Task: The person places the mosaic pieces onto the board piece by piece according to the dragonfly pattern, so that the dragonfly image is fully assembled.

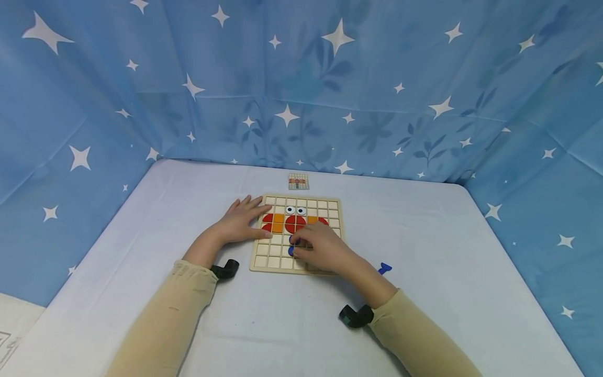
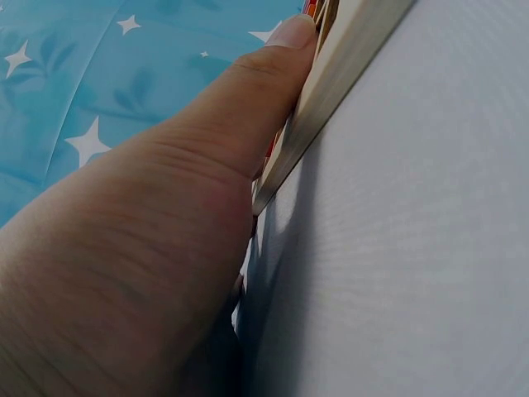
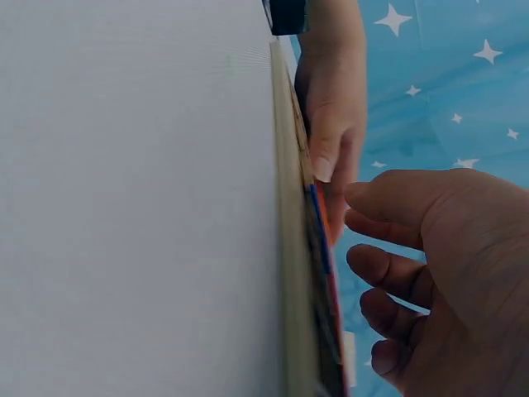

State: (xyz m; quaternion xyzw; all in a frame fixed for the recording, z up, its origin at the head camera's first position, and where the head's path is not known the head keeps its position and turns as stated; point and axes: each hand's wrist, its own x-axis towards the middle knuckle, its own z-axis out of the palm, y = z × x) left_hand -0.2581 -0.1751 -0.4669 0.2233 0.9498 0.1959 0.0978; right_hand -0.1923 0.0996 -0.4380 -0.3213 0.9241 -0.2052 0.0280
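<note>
A square wooden grid board [image 1: 280, 264] lies on the table, bearing flat red, orange and blue pieces and two eye pieces [image 1: 296, 210]. My left hand [image 1: 239, 220] rests at its left edge, fingers spread and thumb on the board; the left wrist view shows that thumb [image 2: 248, 91] along the rim. Over the lower middle of the board is my right hand [image 1: 325, 245], its thumb and index finger beside two blue pieces [image 1: 291, 251]. In the right wrist view, the loosely bent right hand [image 3: 463, 256] shows no piece between its fingertips, which appear apart from the board.
A small pattern card [image 1: 298, 181] lies behind the board. To the right, a blue piece [image 1: 384, 268] is on the white table [image 1: 447, 251], partly hidden by the right forearm. A blue star-patterned curtain [image 1: 301, 78] hangs behind and at both sides.
</note>
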